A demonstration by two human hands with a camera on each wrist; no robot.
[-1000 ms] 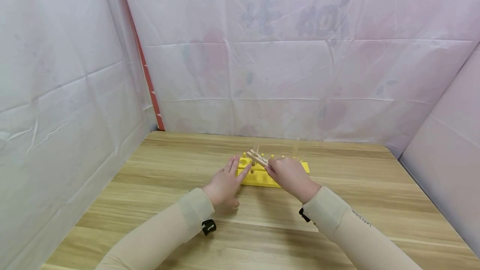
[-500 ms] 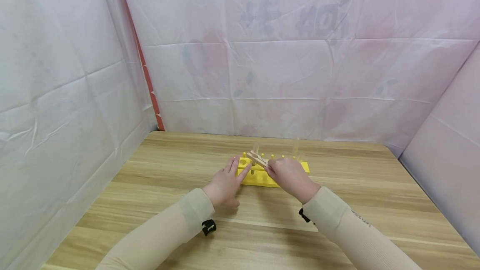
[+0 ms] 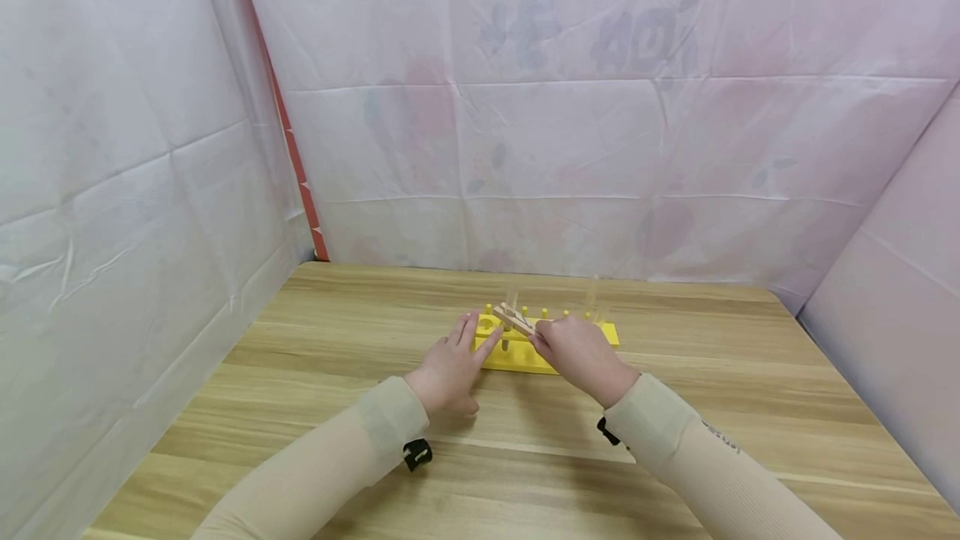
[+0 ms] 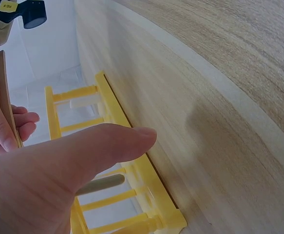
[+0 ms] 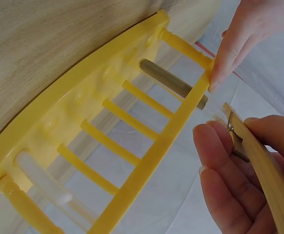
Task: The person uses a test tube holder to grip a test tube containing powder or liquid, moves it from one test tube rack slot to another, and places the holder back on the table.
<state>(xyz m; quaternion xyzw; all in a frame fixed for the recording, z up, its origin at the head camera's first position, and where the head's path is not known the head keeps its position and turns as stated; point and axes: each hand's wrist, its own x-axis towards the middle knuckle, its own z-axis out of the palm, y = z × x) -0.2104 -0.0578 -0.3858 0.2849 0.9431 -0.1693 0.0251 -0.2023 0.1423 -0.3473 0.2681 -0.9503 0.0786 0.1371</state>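
My right hand (image 3: pixel 587 357) grips a wooden test tube clamp (image 3: pixel 516 320), also seen in the right wrist view (image 5: pixel 264 168). The clamp's tip is at the upper part of a clear test tube (image 3: pixel 512 298) with grey-brown contents (image 5: pixel 166 78). That tube stands in the yellow test tube rack (image 3: pixel 525 363), near its left end, its lower part below the top bar. With fingers extended, my left hand (image 3: pixel 448 369) touches the rack's left end. Its thumb (image 4: pixel 117 141) stretches out in front of the rack in the left wrist view.
Another clear tube (image 5: pixel 54 187) with pale contents stands at the rack's right end. Several yellow pegs rise along the rack's back. The wooden table (image 3: pixel 360 315) is bounded by pale cloth walls (image 3: pixel 555 140) at the back and sides.
The tube with grey-brown contents and the clamp have sunk very slightly in the rack. My left hand keeps its place.
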